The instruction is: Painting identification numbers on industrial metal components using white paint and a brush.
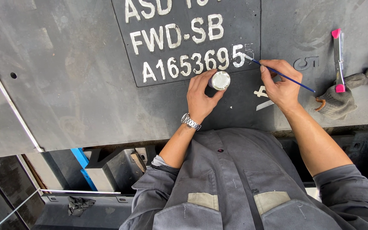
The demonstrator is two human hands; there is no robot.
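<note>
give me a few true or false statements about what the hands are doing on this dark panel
1. The right hand holds a thin blue-handled brush. True.
2. The left hand is empty. False: its grip is round a small jar of white paint.
3. The brush tip touches the first raised character of the bottom row. False: it is at the last one, at the row's right end.
4. A work glove lies right of the right hand. True.
5. A wristwatch is on the left wrist. True.

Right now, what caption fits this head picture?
Right hand paints with brush; left hand holds small jar.
</note>
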